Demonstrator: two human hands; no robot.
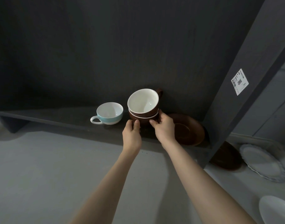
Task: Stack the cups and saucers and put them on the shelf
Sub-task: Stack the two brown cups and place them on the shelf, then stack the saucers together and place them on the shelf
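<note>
Two brown cups with white insides are stacked on the dark shelf (61, 117); the upper cup (143, 102) tilts inside the lower cup (138, 118). My left hand (132, 133) grips the lower cup's left side and my right hand (164, 126) grips its right side. A light blue cup (109, 113) with a white handle stands alone to the left. A brown saucer (190, 131) lies on the shelf to the right, behind my right hand.
The shelf's dark upright (245, 88) with a white label (239, 81) stands at right. Beyond it lie another brown saucer (227, 157), a white scalloped plate (264, 162) and a white dish (277, 210). A grey surface (49, 172) lies below.
</note>
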